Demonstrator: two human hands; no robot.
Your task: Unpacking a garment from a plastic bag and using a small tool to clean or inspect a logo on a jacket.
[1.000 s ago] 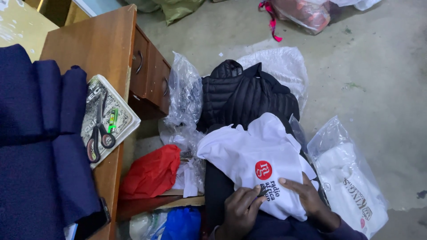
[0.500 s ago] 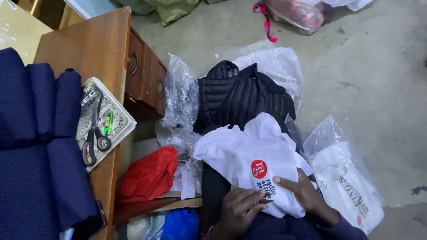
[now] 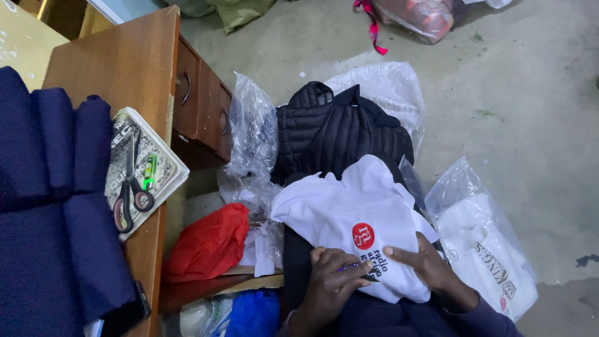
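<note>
Room: bare floor (image 3: 511, 106) to my right; table (image 3: 125, 68) edge close on my left
Left hand (image 3: 331, 281): fingers curled, pinching the white garment (image 3: 349, 212)
Right hand (image 3: 424, 265): flat, fingers spread on it

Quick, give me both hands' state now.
Left hand: closed on a small purple tool, pressed to the white garment.
Right hand: open, flat on the garment.

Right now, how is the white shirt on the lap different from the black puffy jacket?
The white shirt is smooth with a red round badge; the black jacket is quilted and plain. Both hands, left hand and right hand, rest on the shirt; nothing touches the jacket. The shirt lies nearer, partly over the jacket. Both are crumpled clothes.
</note>
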